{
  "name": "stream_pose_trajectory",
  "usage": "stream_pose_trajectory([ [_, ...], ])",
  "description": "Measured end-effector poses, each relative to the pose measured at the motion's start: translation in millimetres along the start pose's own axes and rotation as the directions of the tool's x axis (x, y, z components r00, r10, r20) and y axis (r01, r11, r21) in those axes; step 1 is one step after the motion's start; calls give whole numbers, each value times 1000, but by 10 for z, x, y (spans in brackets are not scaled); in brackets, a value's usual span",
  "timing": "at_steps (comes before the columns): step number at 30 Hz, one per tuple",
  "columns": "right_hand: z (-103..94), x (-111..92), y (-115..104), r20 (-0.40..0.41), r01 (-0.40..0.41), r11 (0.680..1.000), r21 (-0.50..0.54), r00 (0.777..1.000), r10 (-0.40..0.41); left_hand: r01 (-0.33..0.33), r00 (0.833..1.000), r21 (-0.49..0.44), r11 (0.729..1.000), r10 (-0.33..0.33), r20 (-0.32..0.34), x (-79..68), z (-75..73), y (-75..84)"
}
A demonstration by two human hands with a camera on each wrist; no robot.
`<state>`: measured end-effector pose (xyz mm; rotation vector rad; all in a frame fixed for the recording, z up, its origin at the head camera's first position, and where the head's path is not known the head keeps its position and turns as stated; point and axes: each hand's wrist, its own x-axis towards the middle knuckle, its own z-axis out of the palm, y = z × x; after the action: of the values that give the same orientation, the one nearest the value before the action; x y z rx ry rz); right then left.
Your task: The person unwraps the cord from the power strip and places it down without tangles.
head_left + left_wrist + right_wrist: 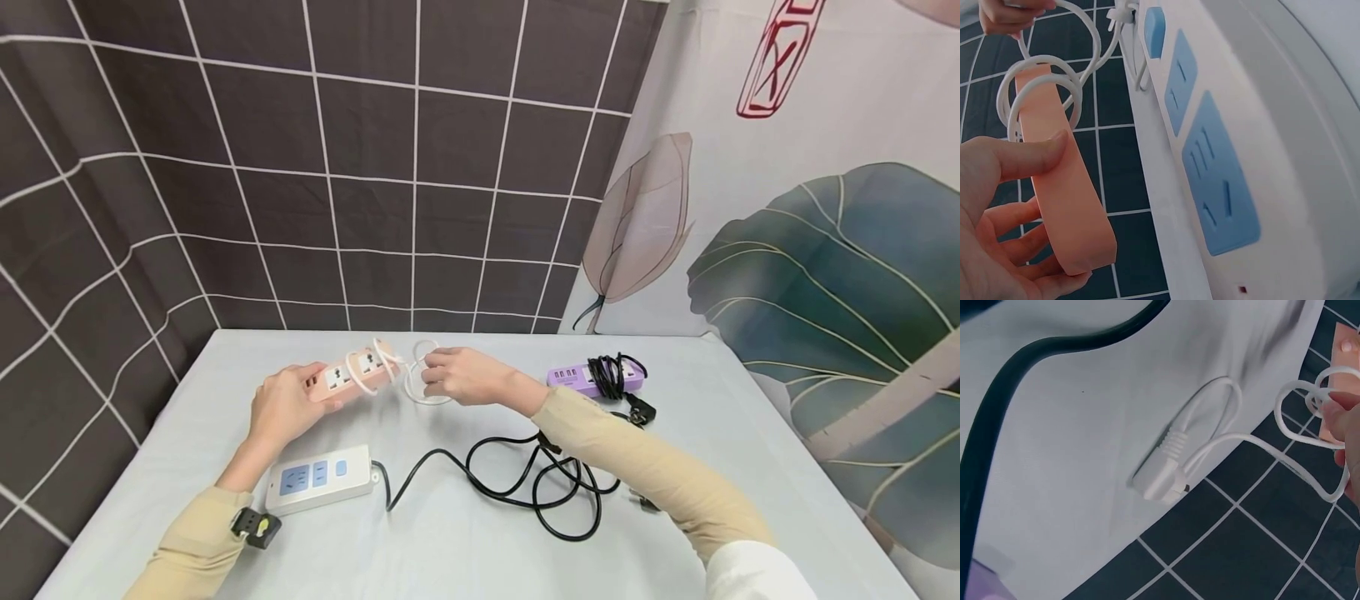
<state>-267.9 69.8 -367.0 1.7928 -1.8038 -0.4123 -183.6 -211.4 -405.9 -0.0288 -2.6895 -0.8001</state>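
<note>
My left hand [283, 407] grips one end of a pink power strip [330, 385], thumb on one side and fingers around the other. Loops of its white cord [1041, 62] wrap the strip's far end. In the right wrist view my right hand [1349, 434] pinches that cord [1291, 464] between thumb and fingers. The cord's white plug [1159, 475] lies on the table beyond the right hand. Just below the left hand rests a white power strip with blue sockets [322, 479], which fills the right side of the left wrist view.
Loose black cord [517, 492] runs from the white strip in coils across the table middle, partly under the right forearm. A purple power strip [573, 377] with black cord wound on it sits at the back right. A dark tiled-pattern cloth [375, 208] hangs behind the white table [450, 558].
</note>
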Motion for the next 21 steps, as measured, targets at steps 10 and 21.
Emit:
stream_pose_trajectory([
  [10, 55, -85, 34, 12, -165, 986, -12, 986, 165, 7, 1000, -22, 1000, -7, 13, -6, -2, 4],
  [21, 122, -93, 45, -15, -313, 948, -62, 950, 313, 7, 1000, -29, 1000, -7, 15, -18, 13, 33],
])
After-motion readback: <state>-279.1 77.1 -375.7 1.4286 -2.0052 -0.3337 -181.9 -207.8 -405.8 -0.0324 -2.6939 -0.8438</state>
